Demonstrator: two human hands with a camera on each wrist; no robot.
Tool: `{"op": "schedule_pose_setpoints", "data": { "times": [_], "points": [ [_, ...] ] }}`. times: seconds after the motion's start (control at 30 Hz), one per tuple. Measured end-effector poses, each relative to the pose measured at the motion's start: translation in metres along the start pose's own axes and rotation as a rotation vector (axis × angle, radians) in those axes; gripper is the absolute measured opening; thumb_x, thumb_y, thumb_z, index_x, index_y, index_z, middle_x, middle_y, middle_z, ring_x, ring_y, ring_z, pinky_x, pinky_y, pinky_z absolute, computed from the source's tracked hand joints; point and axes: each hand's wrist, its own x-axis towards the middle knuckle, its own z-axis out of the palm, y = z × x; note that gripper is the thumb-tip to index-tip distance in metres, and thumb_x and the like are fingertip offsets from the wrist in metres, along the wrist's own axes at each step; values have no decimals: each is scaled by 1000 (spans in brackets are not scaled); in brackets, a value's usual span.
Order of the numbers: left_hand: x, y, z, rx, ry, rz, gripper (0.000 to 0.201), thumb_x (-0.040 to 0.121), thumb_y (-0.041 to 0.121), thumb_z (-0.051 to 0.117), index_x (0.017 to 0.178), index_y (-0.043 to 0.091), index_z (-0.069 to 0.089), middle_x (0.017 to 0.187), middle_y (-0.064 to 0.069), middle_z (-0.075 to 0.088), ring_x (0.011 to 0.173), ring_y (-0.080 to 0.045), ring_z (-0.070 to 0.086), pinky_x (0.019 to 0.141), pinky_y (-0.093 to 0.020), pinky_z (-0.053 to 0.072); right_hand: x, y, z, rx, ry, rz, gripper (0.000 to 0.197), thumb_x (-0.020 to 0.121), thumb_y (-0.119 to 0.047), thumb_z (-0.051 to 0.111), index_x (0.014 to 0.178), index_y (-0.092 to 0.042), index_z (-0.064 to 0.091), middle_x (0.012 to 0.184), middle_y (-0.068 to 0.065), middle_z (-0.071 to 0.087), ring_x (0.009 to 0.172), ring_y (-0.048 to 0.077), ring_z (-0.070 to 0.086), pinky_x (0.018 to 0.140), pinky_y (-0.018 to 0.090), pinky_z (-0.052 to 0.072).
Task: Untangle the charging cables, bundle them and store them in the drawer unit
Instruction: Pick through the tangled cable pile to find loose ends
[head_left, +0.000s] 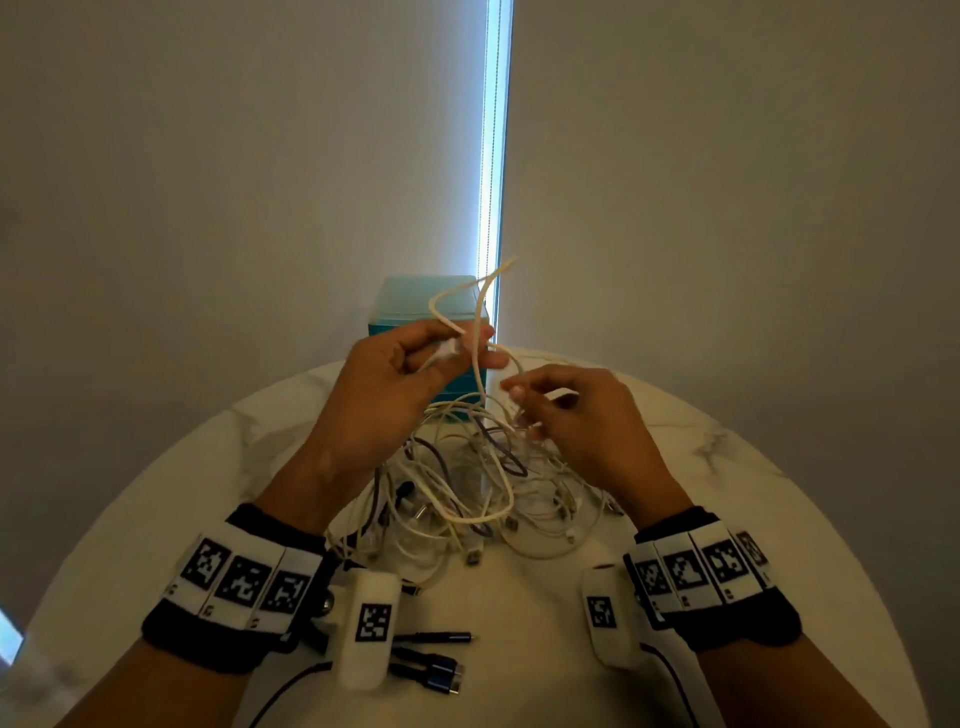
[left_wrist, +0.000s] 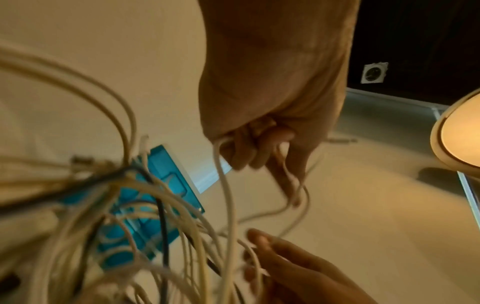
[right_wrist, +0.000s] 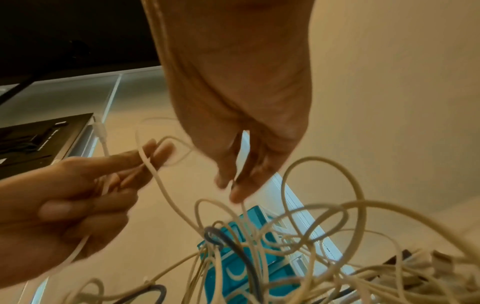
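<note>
Cream limp charging cable (head_left: 470, 332): your left hand (head_left: 400, 369) pinches it; right hand (head_left: 566, 410) pinches a strand; grip near the plug

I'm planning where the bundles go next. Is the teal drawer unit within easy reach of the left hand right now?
Probably yes: the drawer unit stands just behind the left hand, but that hand grips a white cable.
</note>
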Motion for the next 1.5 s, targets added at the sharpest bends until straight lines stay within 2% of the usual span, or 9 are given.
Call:
{"op": "schedule_pose_setpoints", "data": {
  "times": [0.2, 0.33, 0.57, 0.67, 0.77, 0.93, 1.13, 1.37, 1.5],
  "points": [
    [4, -26, -6, 238, -252, -371, 33, 101, 61, 58, 110, 41, 82, 113, -3, 79, 66, -5, 58, 66, -24, 46, 4, -6, -19, 490, 334, -14, 13, 101, -10, 73, 111, -7, 81, 104, 4, 82, 96, 22, 81, 91, 36, 65],
    [7, -27, -15, 222, -193, -398, 32, 104, 54, 58, 109, 33, 82, 73, 12, 65, 60, -6, 54, 59, -19, 41, 5, -10, -26, 870, 395, -52, 24, 105, -6, 66, 124, 7, 69, 110, 21, 77, 103, 30, 78, 92, 32, 63],
    [4, -13, -12, 169, -105, -111, 23, 104, 40, 65, 123, 33, 76, 111, 18, 80, 110, 7, 70, 94, -19, 46, 3, -34, -31, 1214, 176, -61, 21, 109, -2, 51, 119, -2, 69, 118, 16, 78, 113, 24, 76, 95, 26, 61],
    [2, -15, 2, 261, -233, -37, 35, 99, 49, 68, 133, 43, 70, 113, 20, 79, 111, 2, 71, 99, -24, 53, -2, -42, -20, 1176, 87, -50, 22, 109, -1, 49, 117, -4, 69, 119, 16, 79, 113, 25, 77, 94, 27, 61],
    [0, -15, 9, 274, -233, -8, 15, 97, 54, 67, 104, 48, 79, 107, 13, 81, 106, -3, 74, 102, -30, 56, -3, -39, -16, 1155, 52, -52, 22, 109, -2, 51, 120, -4, 69, 125, 19, 76, 116, 27, 76, 94, 27, 61],
    [4, -12, -13, 107, 74, 11, 18, 102, 37, 69, 105, 25, 82, 93, 4, 82, 98, -11, 78, 101, -44, 59, -8, -29, -23, 756, -168, 10, 35, 107, 0, 54, 141, -9, 56, 138, 11, 72, 116, 34, 75, 97, 41, 63],
    [3, 6, -22, 43, 212, 166, 25, 108, 30, 60, 124, 22, 77, 106, 7, 82, 110, -4, 73, 95, -13, 53, -8, 3, -16, 104, -246, 402, 21, 106, -17, 65, 127, -15, 66, 123, 8, 76, 103, 23, 79, 95, 43, 65],
    [3, 4, -20, 66, 83, 187, 25, 103, 27, 67, 126, 27, 76, 118, 10, 80, 123, -8, 69, 104, -18, 51, -9, -33, -15, 250, -26, 200, 47, 108, -53, 50, 115, -14, 76, 101, 4, 82, 76, 22, 77, 64, 36, 56],
    [2, 0, -16, 210, -43, 131, 28, 99, 25, 74, 123, 39, 78, 129, 14, 74, 124, -9, 67, 88, -9, 53, -6, -47, -5, 549, -264, 346, 90, 97, -81, 37, 115, -2, 76, 111, 21, 79, 94, 35, 75, 85, 43, 57]
  ]
}}
